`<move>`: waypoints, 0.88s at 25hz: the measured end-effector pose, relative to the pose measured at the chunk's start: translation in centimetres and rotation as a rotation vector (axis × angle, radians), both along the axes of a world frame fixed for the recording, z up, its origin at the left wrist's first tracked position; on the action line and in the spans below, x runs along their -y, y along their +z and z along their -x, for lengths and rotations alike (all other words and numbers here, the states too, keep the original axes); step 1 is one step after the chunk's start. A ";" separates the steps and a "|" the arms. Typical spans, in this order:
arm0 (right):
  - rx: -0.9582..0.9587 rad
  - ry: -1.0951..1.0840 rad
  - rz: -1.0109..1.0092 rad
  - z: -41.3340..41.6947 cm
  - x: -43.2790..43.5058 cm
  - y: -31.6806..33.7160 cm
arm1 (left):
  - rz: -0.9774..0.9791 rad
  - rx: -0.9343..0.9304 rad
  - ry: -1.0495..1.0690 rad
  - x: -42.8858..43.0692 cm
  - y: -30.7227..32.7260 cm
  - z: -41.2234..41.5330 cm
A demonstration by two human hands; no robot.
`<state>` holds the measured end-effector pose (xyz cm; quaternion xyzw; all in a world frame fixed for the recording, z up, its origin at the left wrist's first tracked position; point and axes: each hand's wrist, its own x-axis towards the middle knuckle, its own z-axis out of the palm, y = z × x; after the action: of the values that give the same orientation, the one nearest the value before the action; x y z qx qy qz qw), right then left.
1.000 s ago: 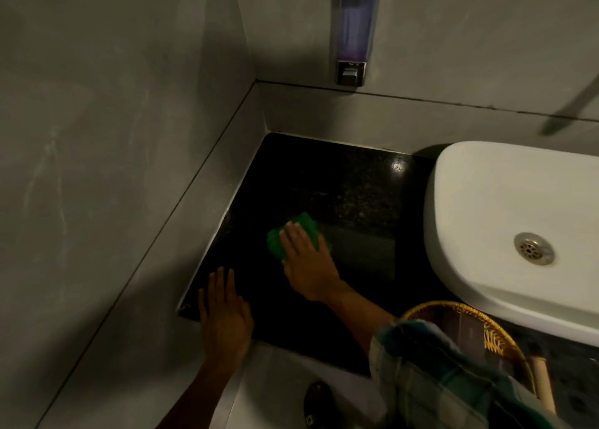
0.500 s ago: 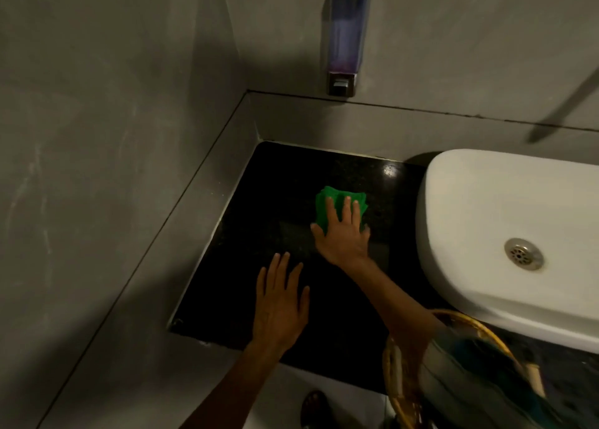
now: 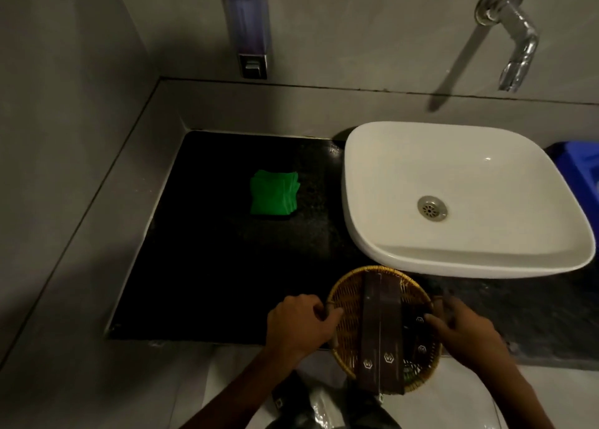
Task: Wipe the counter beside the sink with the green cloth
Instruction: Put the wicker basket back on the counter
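The folded green cloth lies by itself on the black counter, left of the white sink. Neither hand touches it. Nearer to me, my left hand grips the left rim of a round wicker basket and my right hand grips its right rim. The basket sits at the counter's front edge, just in front of the sink, and holds several dark brown boxes.
A soap dispenser hangs on the back wall above the counter. A chrome tap juts out over the sink. A blue object shows at the right edge. Grey walls close the counter at left and back.
My right hand let go of the green cloth, which now lies alone on the counter. Both hands pulled back to the front edge and took hold of the wicker basket.
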<state>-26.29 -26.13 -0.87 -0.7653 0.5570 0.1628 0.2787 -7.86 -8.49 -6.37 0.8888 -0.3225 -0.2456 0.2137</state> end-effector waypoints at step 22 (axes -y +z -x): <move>0.453 0.074 -0.286 -23.5 -2.2 -2.4 | 0.004 0.385 0.403 -7.5 2.8 -21.1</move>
<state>-2.78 -23.95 -3.25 -0.7548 0.4234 0.0743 0.4954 13.27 -0.98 -3.59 0.9650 -0.1742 -0.0243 0.1947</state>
